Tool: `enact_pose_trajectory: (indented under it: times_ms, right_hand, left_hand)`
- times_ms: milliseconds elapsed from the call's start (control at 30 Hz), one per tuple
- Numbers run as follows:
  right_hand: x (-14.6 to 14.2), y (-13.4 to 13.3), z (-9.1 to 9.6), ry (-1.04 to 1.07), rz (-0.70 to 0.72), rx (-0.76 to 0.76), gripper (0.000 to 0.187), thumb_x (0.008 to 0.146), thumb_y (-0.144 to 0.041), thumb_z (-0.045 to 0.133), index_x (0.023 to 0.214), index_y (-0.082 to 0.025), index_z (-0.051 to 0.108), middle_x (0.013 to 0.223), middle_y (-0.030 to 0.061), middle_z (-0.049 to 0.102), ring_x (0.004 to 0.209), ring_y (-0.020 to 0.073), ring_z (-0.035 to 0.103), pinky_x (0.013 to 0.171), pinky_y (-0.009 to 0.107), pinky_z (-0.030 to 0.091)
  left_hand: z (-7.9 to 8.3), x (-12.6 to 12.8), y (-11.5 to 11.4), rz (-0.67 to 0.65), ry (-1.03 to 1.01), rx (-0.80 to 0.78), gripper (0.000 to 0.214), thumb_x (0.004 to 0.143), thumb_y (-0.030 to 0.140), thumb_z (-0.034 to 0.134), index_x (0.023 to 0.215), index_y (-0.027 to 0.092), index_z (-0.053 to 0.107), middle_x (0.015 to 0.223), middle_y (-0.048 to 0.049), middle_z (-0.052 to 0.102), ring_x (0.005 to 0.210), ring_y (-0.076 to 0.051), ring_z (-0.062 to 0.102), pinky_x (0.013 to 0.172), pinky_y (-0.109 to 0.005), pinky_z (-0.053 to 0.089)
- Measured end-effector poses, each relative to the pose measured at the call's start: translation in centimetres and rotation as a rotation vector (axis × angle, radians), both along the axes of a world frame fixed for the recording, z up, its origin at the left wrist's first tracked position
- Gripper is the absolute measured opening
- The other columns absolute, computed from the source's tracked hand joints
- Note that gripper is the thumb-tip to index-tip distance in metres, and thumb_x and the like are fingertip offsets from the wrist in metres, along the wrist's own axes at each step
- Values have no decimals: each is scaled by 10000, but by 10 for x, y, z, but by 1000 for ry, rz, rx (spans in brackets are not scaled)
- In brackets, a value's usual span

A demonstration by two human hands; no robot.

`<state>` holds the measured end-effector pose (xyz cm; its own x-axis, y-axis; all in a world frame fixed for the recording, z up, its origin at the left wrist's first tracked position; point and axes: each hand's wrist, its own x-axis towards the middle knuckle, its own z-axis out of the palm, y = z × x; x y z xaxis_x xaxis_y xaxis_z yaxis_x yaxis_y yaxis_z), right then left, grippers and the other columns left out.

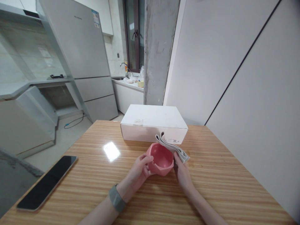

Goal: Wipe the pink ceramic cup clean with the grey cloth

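Observation:
A small pink bowl (160, 158) sits tilted on the wooden table (93, 184), its opening toward me. My left hand (138, 172) grips the bowl's left rim, thumb over the edge. My right hand (181, 172) is closed on a folded grey cloth (172, 147), which lies against the bowl's upper right rim. A grey band is on my left wrist.
A closed white box (152, 123) stands just behind the bowl. A dark phone (48, 182) lies near the table's left edge. A white wall runs along the right. A fridge (79, 56), a concrete pillar and a kitchen counter stand beyond the table.

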<state>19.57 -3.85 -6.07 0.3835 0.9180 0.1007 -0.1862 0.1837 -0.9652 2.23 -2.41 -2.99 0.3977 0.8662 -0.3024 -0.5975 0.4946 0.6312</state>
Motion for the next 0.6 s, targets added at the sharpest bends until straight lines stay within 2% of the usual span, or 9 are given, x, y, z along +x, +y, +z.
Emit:
enact_pose_trajectory:
  times_ms: [67,133,233,300,400,600]
  right_hand:
    - [-1,-1,4,17,-27,-39,406,787,-570,667,1090,-307,729,1208,15,721,1258,296,558,1146,487,354]
    - [-1,-1,9,33,-61,-72,426,760,-575,691,1075,-291,731,1258,30,695,1267,303,547,1169,493,309]
    - [1,0,15,51,-95,-104,452,709,-586,735,1032,-269,739,1237,53,704,1252,318,554,1171,504,289]
    - [2,1,16,84,-88,-112,465,670,-589,766,1008,-270,742,1199,48,722,1238,322,563,1170,504,287]
    - [0,0,17,141,2,-117,471,631,-586,797,973,-265,750,1132,34,751,1213,327,584,1167,496,291]
    - [-7,-9,33,300,223,-246,393,634,-581,798,842,-249,774,960,40,793,1045,339,686,1040,499,451]
  left_hand:
    - [-1,2,-3,2,-23,10,293,643,202,837,762,162,572,692,26,635,617,-102,599,671,-279,558]
    - [-1,1,-3,-54,-31,23,275,680,207,816,858,157,612,785,-11,682,695,-135,646,720,-311,569]
    - [1,-2,0,-198,-8,4,324,814,381,699,1031,145,651,916,-70,720,785,-179,685,758,-330,570]
    - [2,-5,2,-262,35,-22,428,876,501,579,1114,153,655,973,-86,731,793,-190,691,698,-304,566]
    - [3,-6,2,-278,97,-28,435,884,484,578,1175,170,656,1039,-79,739,816,-190,692,620,-256,535]
    - [4,2,-8,-303,-56,6,343,897,350,588,1028,62,722,1025,-119,751,1010,-228,670,925,-295,485]
